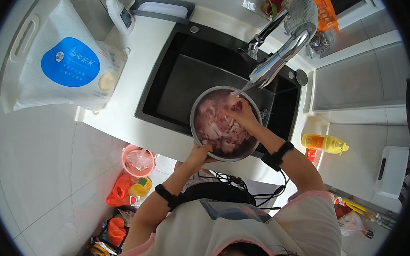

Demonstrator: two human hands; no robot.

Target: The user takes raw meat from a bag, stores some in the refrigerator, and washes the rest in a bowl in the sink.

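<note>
A round metal bowl [194,111] is held over the front edge of the black sink [201,72], full of sliced raw meat [215,122] in pinkish water. My left hand [200,154] grips the bowl's near-left rim, its thumb over the edge and fingers underneath. Inside the bowl, my right hand [243,115] has its fingers around some meat, with a dark red piece showing between them; part of the fingers is hidden. From the chrome faucet [268,69], a stream of water runs into the bowl beside my right hand.
On the left of the white countertop [119,101] stands a large rice bag [60,63], with a spray bottle [120,15] behind it. A yellow bottle [324,143] lies to the right. Below are a pink bin [138,160] and dangling black cables [229,179].
</note>
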